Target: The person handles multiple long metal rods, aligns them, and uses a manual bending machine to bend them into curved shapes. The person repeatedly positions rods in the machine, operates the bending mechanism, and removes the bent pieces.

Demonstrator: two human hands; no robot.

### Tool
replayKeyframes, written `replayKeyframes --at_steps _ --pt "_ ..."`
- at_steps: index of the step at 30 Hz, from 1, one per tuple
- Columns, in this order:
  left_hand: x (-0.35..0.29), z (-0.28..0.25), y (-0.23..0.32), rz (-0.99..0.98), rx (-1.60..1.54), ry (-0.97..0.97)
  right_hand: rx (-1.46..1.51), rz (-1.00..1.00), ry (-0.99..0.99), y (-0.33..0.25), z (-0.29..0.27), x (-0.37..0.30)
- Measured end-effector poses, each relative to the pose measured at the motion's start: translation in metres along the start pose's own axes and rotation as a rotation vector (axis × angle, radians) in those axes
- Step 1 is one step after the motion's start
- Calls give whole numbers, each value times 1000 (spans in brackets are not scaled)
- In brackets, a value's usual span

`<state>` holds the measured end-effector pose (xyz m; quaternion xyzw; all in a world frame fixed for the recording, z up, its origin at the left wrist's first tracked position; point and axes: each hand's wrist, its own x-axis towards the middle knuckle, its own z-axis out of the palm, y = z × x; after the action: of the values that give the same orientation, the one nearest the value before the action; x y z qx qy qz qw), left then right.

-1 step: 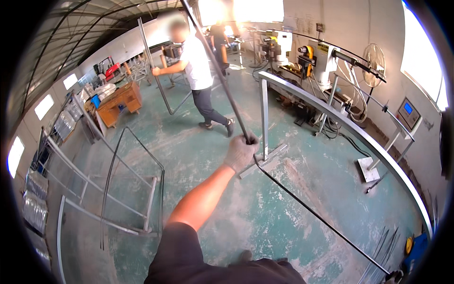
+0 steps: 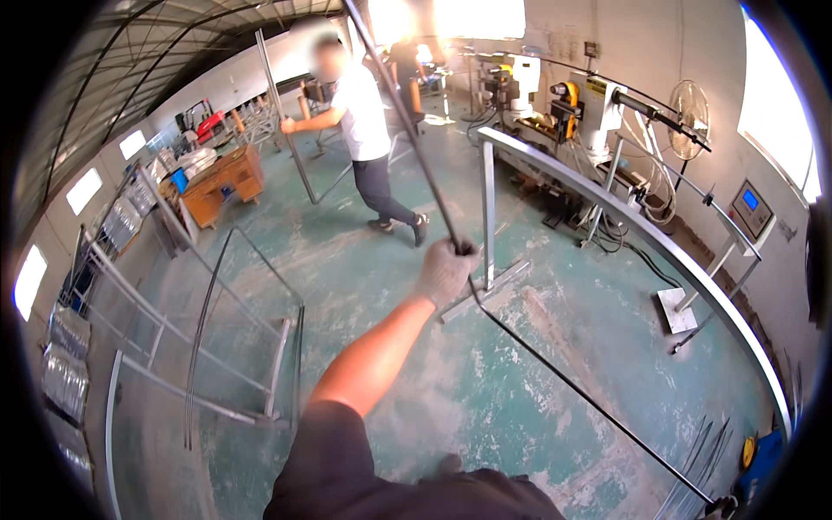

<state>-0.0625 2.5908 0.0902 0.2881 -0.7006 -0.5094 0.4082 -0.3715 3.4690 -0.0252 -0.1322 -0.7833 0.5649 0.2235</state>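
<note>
A long, dark metal rod (image 2: pixel 563 386), bent at an angle near its middle, slants across the view in front of me. My left hand (image 2: pixel 446 273), in a pale grey glove, is closed around it just above the bend. From there one length rises toward the top edge, and the other slopes down to the lower right corner. At that end my right hand (image 2: pixel 721 508) shows only in part, dark at the picture's rim, closed on the rod. Just beyond my left hand stands a grey metal frame (image 2: pixel 488 217) with a flat foot.
A person (image 2: pixel 364 121) in a white top carries a bent metal bar (image 2: pixel 299 165) ahead. Metal frames (image 2: pixel 277 368) stand on the left, with a wooden desk (image 2: pixel 221 186) behind. Machines (image 2: pixel 563 113), a fan (image 2: pixel 690 120) and a control panel (image 2: pixel 750 208) line the right wall.
The rod's upper length has shifted slightly right in view, and the bend sits a little lower. The person in white has turned the carried bar slightly. Both my hands keep their grip.
</note>
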Motion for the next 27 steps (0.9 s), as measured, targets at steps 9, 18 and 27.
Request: replayKeyframes --at_steps 9,18,27 --pt "-64 82 -4 -93 82 54 -29 -180 -33 21 -62 106" --pt "-176 237 -113 -516 -426 -127 -278 -820 -82 -13 -263 279" --pt "-306 410 -255 -1080 -635 -242 -569 -590 141 -220 -229 211"
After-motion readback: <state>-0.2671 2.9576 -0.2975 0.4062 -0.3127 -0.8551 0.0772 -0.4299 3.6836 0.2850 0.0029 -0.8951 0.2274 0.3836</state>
